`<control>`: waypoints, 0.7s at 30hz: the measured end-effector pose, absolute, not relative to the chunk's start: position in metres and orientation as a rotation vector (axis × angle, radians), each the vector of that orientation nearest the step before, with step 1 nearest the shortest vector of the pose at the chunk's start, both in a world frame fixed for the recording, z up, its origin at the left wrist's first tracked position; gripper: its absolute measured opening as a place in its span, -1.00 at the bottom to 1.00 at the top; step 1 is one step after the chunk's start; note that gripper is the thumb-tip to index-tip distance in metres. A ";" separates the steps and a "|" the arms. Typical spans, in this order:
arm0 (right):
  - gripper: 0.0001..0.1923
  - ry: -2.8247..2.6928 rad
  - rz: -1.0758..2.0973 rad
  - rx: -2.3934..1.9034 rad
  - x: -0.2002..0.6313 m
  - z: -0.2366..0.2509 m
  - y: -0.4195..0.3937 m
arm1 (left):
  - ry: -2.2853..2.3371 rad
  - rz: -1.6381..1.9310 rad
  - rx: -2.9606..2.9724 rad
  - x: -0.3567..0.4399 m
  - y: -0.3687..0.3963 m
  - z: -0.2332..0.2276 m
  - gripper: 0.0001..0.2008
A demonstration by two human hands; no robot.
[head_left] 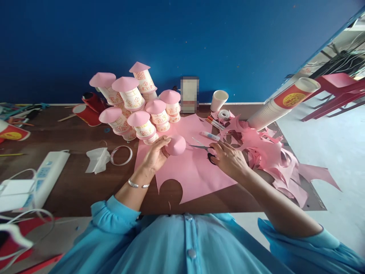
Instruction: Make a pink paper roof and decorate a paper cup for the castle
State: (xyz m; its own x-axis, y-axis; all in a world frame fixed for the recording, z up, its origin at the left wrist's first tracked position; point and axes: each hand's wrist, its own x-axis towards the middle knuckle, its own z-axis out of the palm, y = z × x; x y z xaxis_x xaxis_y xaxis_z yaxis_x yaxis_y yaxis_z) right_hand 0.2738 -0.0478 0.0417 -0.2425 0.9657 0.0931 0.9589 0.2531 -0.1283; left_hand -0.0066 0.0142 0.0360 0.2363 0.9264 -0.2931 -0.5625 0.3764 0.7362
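Observation:
My left hand [155,154] grips a pink paper cone [176,145] just above a pink paper sheet [194,171] on the brown table [74,182]. My right hand [228,159] is closed on a pair of black-handled scissors [203,147], blades pointing left toward the cone. The sheet has a round cut-out at its near edge. Behind the hands stands a cluster of paper-cup towers with pink cone roofs [137,102].
Pink paper scraps [268,152] pile up on the right beside a leaning stack of paper cups [282,102]. A glue stick [210,135], markers [215,122], a tape roll [224,114] and a white cup [219,100] lie behind. A power strip [47,175] sits left.

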 end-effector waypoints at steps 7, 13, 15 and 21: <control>-0.64 -2.565 0.017 -1.808 0.283 0.045 -0.037 | 0.778 1.078 0.538 -0.006 0.012 0.037 -0.61; -0.79 -2.119 0.464 -1.628 0.274 0.053 -0.026 | 0.777 1.074 0.550 -0.003 0.009 0.040 -0.64; -0.71 -1.823 0.854 -1.429 0.257 0.056 -0.023 | 0.780 1.062 0.564 -0.001 0.008 0.040 -0.66; -0.43 -1.215 1.636 -1.086 0.204 0.059 -0.019 | 0.815 1.025 0.592 0.003 0.003 0.039 -0.69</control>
State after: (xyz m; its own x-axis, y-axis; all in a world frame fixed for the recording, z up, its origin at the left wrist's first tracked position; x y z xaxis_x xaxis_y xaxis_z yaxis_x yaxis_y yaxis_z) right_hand 0.2041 -0.0191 0.0587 -0.3032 0.9379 -0.1684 -0.1105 -0.2101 -0.9714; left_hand 0.0027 0.0029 0.0391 0.2803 0.9095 -0.3070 -0.5046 0.4116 0.7589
